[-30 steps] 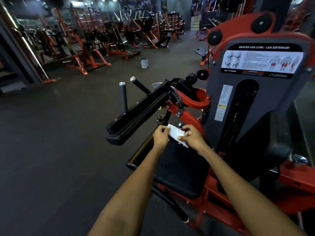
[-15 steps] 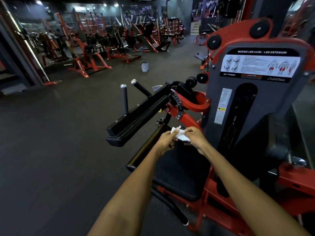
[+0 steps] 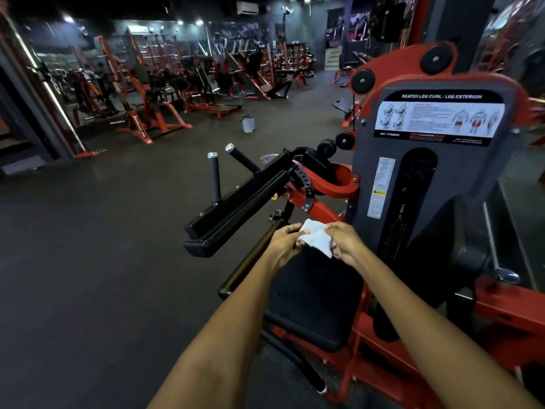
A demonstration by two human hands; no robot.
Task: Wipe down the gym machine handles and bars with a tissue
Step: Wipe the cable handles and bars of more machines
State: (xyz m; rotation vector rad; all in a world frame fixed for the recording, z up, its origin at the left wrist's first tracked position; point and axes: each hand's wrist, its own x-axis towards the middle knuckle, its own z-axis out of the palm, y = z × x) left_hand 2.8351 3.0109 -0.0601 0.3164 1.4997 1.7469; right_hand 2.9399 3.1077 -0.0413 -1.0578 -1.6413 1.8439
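Observation:
A white tissue is stretched between both hands above the black seat of a red and grey leg curl machine. My left hand pinches its left edge and my right hand pinches its right edge. Two upright black handles with silver caps rise behind a long black padded bar. A dark roller bar runs down to the left of my left hand, partly hidden by my arm.
Dark rubber floor spreads out to the left. A small grey bin stands on the floor further back. Rows of red and black machines line the far wall. The weight stack housing stands close on the right.
Both hands have stayed over the seat and spread the tissue wider between them. The view has tilted slightly, so the machine sits lower in frame.

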